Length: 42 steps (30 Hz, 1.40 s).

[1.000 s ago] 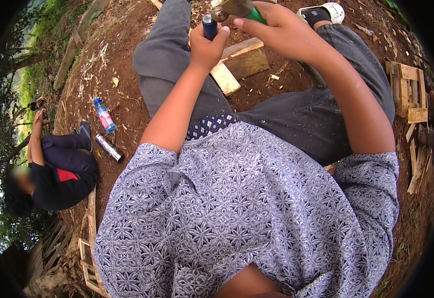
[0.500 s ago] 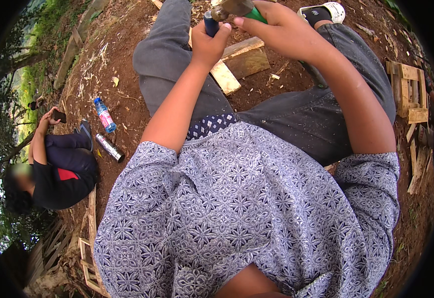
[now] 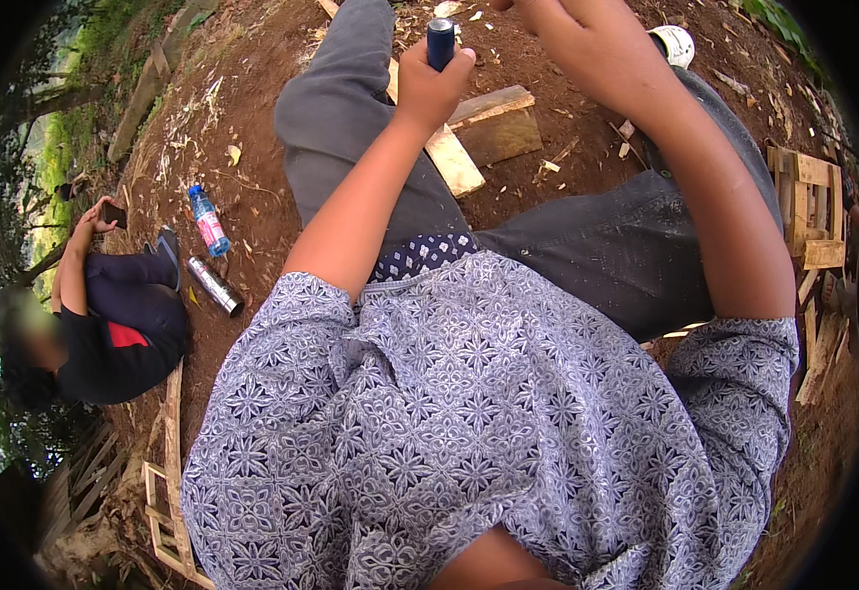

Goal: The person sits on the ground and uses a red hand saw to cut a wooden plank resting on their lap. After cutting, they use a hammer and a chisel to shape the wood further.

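On my feed I see a dark blue handle with a silvery end cap (image 3: 439,44) upright near the upper edge, the left hand (image 3: 431,87) wrapped firmly round it. The right hand (image 3: 596,49) is apart from it, its fingertips cut off by the frame, so I cannot tell its grip. Behind the left wrist I see a pale wooden board (image 3: 457,165) beside a wooden block (image 3: 503,136); further left, a plastic bottle (image 3: 209,221) near a silver flask (image 3: 215,285).

Outdoor work area on bare reddish-brown soil (image 3: 242,98), scattered with pale wood chips (image 3: 551,166). A slatted wooden frame (image 3: 795,202) stands right; dim greenery (image 3: 95,88), probably trees and undergrowth, borders the left.
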Motion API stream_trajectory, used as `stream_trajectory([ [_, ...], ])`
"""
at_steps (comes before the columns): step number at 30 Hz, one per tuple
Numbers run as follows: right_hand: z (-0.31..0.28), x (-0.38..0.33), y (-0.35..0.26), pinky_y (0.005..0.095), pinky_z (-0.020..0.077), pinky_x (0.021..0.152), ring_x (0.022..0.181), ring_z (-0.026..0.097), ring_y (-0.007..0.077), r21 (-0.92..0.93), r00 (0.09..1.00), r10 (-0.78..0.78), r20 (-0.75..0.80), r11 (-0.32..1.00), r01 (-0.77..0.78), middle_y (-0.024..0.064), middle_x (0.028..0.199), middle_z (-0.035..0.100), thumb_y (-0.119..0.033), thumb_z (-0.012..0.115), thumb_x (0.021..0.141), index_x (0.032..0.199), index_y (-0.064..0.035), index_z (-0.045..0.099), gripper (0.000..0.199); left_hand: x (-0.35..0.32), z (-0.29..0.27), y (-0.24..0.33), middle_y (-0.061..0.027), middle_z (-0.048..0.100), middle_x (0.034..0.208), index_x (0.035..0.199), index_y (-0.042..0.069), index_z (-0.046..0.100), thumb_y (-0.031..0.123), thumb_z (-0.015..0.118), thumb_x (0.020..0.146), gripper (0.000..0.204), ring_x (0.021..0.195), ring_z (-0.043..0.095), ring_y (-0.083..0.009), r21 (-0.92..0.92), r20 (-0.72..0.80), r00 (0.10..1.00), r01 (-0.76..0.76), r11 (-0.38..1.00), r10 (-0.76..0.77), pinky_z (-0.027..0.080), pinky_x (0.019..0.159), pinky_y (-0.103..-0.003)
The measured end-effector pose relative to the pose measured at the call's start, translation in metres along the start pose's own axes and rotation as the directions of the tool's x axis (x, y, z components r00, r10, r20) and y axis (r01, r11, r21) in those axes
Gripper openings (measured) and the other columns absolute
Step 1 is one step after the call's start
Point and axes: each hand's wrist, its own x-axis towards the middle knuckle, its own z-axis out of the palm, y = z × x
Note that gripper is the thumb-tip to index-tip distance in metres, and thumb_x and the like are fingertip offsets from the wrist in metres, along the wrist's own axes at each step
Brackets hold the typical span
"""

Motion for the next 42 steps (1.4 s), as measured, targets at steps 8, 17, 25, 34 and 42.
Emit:
stream_trajectory([
  [8,0.011,0.007,0.023,0.0427,0.0494,0.076,0.080,0.063,0.0335,-0.027,0.999,0.040,0.023,0.999,-0.039,0.0202,0.080,0.063,-0.033,0.046,0.109,0.095,0.0048,0.060,0.043,-0.003,0.008,0.010,0.0031,0.053,0.062,0.075,0.005,0.058,0.021,0.071,0.090,0.026,0.060,0.047,-0.0072,-0.021,-0.104,0.991,0.079,0.997,-0.081,0.040,0.055,-0.031],
  [17,0.007,0.011,0.006,0.0471,0.0496,0.076,0.081,0.063,0.0403,-0.031,0.996,-0.020,-0.084,0.999,0.017,0.0256,0.084,0.063,-0.032,0.049,0.107,0.095,0.0051,0.061,0.041,-0.002,-0.001,0.000,0.0014,0.057,0.063,0.074,0.002,0.060,0.020,0.072,0.089,0.026,0.061,0.050,-0.0072,0.001,-0.136,0.986,0.093,0.996,-0.092,0.043,0.057,-0.031],
  [25,0.012,0.007,0.011,0.0451,0.0495,0.076,0.082,0.063,0.0370,0.027,0.992,0.053,-0.113,0.998,-0.050,0.0230,0.084,0.063,-0.032,0.048,0.108,0.094,0.0035,0.060,0.040,-0.012,0.004,0.013,0.0016,0.057,0.064,0.075,0.003,0.059,0.020,0.071,0.089,0.025,0.062,0.050,-0.0074,0.123,-0.116,0.992,-0.030,0.992,0.045,0.042,0.057,-0.030],
  [34,0.003,0.003,-0.017,0.0343,0.0465,0.064,0.068,0.056,0.0190,0.233,0.978,0.114,-0.177,0.970,-0.071,0.0107,0.074,0.058,-0.031,0.048,0.109,0.090,0.0009,0.059,0.039,-0.008,0.001,0.003,0.0021,0.055,0.065,0.075,0.004,0.058,0.020,0.071,0.090,0.025,0.062,0.050,-0.0078,0.056,-0.073,0.997,-0.029,0.998,0.033,0.042,0.058,-0.030],
  [42,0.016,0.007,0.008,0.0318,0.0438,0.061,0.067,0.052,0.0120,0.145,0.961,-0.082,-0.263,0.982,0.124,0.0038,0.070,0.054,-0.032,0.047,0.110,0.086,-0.0009,0.057,0.041,-0.017,0.006,0.000,0.0031,0.056,0.066,0.076,0.006,0.057,0.015,0.070,0.091,0.022,0.060,0.050,-0.0062,0.077,-0.024,1.000,-0.012,0.997,0.014,0.041,0.056,-0.028],
])
